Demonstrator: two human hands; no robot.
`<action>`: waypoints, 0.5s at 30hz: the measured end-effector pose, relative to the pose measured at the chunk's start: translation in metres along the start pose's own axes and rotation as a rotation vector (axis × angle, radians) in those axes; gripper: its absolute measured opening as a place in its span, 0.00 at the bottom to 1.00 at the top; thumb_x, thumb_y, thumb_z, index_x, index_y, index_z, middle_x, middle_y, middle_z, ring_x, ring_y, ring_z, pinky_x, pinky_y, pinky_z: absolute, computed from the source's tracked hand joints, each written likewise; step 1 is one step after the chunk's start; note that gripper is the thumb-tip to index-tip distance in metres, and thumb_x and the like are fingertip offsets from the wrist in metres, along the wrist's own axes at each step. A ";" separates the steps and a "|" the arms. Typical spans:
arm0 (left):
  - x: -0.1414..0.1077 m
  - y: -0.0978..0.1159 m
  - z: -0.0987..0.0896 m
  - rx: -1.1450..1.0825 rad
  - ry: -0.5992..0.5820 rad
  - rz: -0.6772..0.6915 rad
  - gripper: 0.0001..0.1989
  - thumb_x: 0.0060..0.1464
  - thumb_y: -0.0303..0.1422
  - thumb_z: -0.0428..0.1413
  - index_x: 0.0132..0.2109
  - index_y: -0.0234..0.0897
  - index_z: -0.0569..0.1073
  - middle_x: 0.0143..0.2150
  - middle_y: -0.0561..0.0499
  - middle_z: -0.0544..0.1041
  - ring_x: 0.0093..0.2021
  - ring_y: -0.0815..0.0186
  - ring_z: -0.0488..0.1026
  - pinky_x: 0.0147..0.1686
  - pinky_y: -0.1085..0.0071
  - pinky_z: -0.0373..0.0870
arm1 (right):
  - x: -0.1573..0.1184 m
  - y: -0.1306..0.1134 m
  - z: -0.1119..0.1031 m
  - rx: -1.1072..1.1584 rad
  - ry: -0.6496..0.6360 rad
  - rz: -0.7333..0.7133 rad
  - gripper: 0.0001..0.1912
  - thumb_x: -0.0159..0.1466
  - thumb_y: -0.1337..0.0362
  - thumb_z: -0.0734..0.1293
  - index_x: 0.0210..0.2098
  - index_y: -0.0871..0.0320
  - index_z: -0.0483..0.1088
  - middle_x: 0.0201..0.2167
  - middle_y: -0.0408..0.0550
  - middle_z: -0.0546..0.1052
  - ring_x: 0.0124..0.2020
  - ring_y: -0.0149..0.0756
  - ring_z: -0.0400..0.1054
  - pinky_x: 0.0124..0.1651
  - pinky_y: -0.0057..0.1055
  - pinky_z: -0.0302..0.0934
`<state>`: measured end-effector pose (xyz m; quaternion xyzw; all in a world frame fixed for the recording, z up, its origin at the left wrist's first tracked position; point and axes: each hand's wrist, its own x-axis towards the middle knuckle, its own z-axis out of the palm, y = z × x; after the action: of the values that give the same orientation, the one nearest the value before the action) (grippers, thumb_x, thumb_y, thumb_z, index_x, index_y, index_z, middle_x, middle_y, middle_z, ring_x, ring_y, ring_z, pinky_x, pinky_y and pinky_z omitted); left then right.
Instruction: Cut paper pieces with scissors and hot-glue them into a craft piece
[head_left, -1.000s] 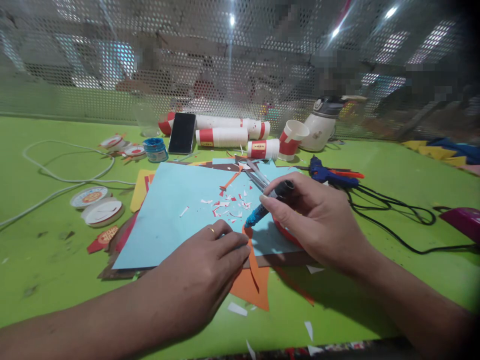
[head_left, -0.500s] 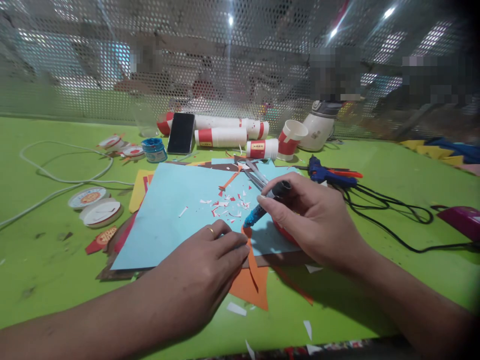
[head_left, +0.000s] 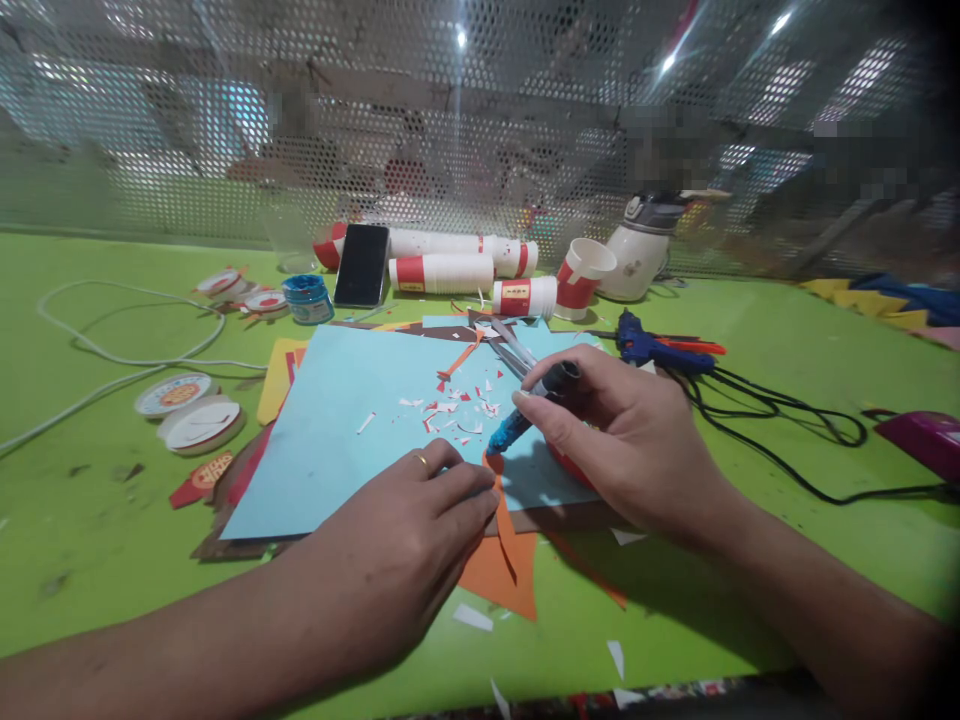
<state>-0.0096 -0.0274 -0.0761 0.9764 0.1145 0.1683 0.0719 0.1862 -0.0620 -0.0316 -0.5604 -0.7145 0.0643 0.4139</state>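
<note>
My right hand [head_left: 622, 430] grips a dark marker-like pen [head_left: 534, 402] whose lower end is thickly coated in bright blue paint. The pen's blue end touches or nearly touches the top of an orange paper strip [head_left: 507, 525]. My left hand [head_left: 427, 520], a gold ring on one finger, bends over the strip's left edge and holds it against a light blue sheet [head_left: 307, 440]. Its fingertips are partly hidden. Small white and red paper scraps [head_left: 450, 405] lie on the sheet just beyond my hands. Scissors [head_left: 514, 350] lie behind the pen, and a red object under my right hand is mostly covered.
At the back stand an open blue paint jar [head_left: 309, 300], a phone [head_left: 362, 266], stacked paper cups [head_left: 442, 274], an upright cup [head_left: 583, 278] and a white kettle [head_left: 636, 255]. A blue glue gun [head_left: 660, 350] with a black cord lies right. Round lids [head_left: 201, 425] and a white cable [head_left: 97, 340] lie left.
</note>
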 end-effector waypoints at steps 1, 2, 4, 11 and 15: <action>0.000 0.000 0.000 -0.002 -0.001 -0.002 0.11 0.61 0.24 0.45 0.45 0.33 0.71 0.40 0.43 0.73 0.38 0.60 0.65 0.38 0.59 0.65 | 0.000 0.000 0.000 -0.005 -0.001 -0.002 0.05 0.62 0.65 0.67 0.34 0.62 0.71 0.22 0.40 0.69 0.21 0.26 0.58 0.24 0.25 0.54; 0.000 0.000 0.000 -0.004 0.000 -0.001 0.12 0.61 0.24 0.45 0.45 0.33 0.71 0.40 0.44 0.73 0.37 0.60 0.65 0.38 0.59 0.66 | 0.000 0.000 0.000 -0.008 -0.003 -0.005 0.05 0.62 0.65 0.67 0.34 0.62 0.72 0.23 0.40 0.70 0.22 0.27 0.58 0.25 0.25 0.54; 0.000 0.000 0.000 -0.009 0.000 -0.001 0.11 0.61 0.25 0.45 0.45 0.34 0.71 0.40 0.44 0.73 0.37 0.60 0.65 0.38 0.60 0.66 | 0.000 -0.001 -0.001 -0.016 -0.006 -0.010 0.06 0.63 0.65 0.67 0.33 0.62 0.72 0.22 0.40 0.70 0.22 0.27 0.59 0.25 0.25 0.55; 0.000 0.000 0.000 -0.018 0.001 -0.005 0.11 0.61 0.24 0.45 0.43 0.34 0.71 0.40 0.44 0.73 0.37 0.60 0.65 0.38 0.59 0.66 | 0.002 0.001 -0.004 -0.056 -0.041 0.014 0.07 0.63 0.63 0.66 0.33 0.62 0.71 0.21 0.41 0.69 0.22 0.30 0.60 0.26 0.28 0.55; 0.000 0.000 0.000 -0.018 -0.013 0.000 0.11 0.61 0.24 0.45 0.44 0.34 0.71 0.41 0.43 0.73 0.38 0.60 0.65 0.38 0.59 0.66 | 0.004 0.003 -0.003 -0.045 -0.050 0.024 0.07 0.64 0.64 0.65 0.33 0.62 0.71 0.23 0.42 0.71 0.24 0.30 0.62 0.27 0.27 0.56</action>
<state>-0.0095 -0.0268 -0.0759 0.9768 0.1127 0.1629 0.0812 0.1904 -0.0586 -0.0285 -0.5762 -0.7190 0.0672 0.3827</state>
